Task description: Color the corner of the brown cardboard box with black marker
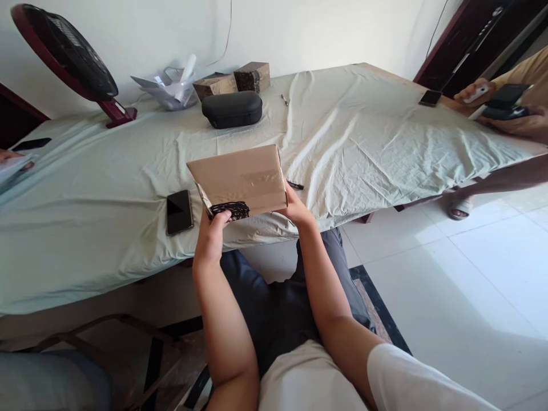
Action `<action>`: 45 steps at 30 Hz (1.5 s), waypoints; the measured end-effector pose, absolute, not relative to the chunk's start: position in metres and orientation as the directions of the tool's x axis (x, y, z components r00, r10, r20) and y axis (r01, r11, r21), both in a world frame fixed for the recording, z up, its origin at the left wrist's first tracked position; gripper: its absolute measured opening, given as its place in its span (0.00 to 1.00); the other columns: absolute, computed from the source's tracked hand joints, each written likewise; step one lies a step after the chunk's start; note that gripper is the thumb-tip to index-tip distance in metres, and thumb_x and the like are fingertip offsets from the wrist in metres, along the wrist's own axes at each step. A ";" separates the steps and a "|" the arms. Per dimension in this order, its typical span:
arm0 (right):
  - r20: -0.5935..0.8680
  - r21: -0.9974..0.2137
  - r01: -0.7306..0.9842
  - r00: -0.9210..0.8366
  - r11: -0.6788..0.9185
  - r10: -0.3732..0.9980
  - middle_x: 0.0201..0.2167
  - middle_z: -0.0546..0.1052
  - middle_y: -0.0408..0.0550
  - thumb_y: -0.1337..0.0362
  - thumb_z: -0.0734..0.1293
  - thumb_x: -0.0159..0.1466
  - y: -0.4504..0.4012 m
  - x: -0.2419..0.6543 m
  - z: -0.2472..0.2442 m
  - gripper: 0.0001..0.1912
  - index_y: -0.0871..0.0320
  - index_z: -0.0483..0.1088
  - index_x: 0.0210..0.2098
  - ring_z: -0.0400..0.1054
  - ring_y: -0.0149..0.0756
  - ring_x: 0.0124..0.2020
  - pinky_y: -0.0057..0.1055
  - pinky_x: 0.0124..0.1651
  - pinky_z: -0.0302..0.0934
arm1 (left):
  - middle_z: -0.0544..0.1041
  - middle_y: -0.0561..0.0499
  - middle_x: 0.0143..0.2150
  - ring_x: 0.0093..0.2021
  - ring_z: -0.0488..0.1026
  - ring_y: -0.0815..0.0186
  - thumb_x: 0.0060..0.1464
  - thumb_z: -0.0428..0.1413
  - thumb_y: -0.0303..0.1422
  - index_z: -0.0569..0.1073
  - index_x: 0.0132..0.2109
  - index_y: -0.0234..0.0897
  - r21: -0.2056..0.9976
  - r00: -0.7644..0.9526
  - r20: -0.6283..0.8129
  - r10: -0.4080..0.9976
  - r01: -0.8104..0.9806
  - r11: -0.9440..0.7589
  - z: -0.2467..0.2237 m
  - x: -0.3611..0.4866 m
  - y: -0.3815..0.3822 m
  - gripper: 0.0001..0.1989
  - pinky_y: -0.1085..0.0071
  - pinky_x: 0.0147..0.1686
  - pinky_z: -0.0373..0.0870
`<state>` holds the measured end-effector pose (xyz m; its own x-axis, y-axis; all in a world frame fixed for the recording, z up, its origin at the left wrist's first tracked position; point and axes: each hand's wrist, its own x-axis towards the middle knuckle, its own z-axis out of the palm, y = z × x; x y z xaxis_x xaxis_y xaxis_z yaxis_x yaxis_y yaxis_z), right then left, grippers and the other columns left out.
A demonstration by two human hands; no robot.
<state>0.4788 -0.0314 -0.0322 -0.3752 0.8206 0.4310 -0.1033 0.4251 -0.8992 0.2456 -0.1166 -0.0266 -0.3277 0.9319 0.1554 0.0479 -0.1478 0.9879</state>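
While both hands are up at the table's near edge, the cardboard box [240,177] is clamped between them, tilted, broad taped face showing. Left hand [214,228] has the lower left corner, thumb pressed over a black scribbled patch [235,210] on the box. Right hand [294,206] grips the lower right end, fingers mostly hidden behind the box. Whether the box's underside touches the cloth, can't tell.

Just left of the box: dark phone [180,213], flat on the pale green tablecloth [334,148]. Black pen [295,185] by the right hand, partly hidden. Cloth is wrinkled, most of all toward the right.

Behind the box: black zip case [232,109], with two small taped boxes [233,83] behind it, the right one marked with black. Left of those, a clear plastic container [173,91] with a white roll-like item and papers or wrap in it. Farther left, dark red fan [68,57] on its stand. A second, thin pen-like item [284,100] lies right of the case.

Far right end: another person [524,80] holding dark gear, a phone [430,98] lying near. At the far left edge, part of someone's hand [17,160] beside another dark phone [32,144].
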 end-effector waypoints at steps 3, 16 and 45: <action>0.423 -0.901 -0.068 -0.350 0.428 0.836 0.90 0.59 0.45 0.36 0.80 0.61 -0.031 0.480 -0.031 0.63 0.45 0.57 0.88 0.44 0.56 0.93 0.48 0.93 0.38 | 0.85 0.44 0.54 0.61 0.83 0.46 0.53 0.65 0.42 0.81 0.60 0.44 0.993 -0.374 0.106 0.921 -0.010 -0.119 -0.021 0.254 -0.116 0.27 0.48 0.64 0.84; 0.332 -0.939 -0.048 -0.375 0.340 0.866 0.89 0.60 0.47 0.36 0.78 0.61 -0.028 0.490 -0.035 0.63 0.45 0.56 0.88 0.45 0.60 0.92 0.56 0.92 0.46 | 0.81 0.42 0.73 0.82 0.69 0.44 0.67 0.63 0.58 0.80 0.72 0.47 0.988 -0.177 0.157 0.972 0.024 -0.155 -0.006 0.251 -0.129 0.34 0.46 0.86 0.58; 0.306 -0.938 -0.279 -0.400 0.204 0.864 0.85 0.69 0.52 0.29 0.80 0.57 -0.026 0.509 -0.040 0.61 0.44 0.65 0.82 0.60 0.58 0.87 0.56 0.86 0.60 | 0.72 0.36 0.80 0.81 0.69 0.37 0.54 0.79 0.45 0.71 0.80 0.50 0.908 -0.098 0.274 0.957 0.355 -0.223 -0.009 0.230 -0.126 0.51 0.38 0.80 0.68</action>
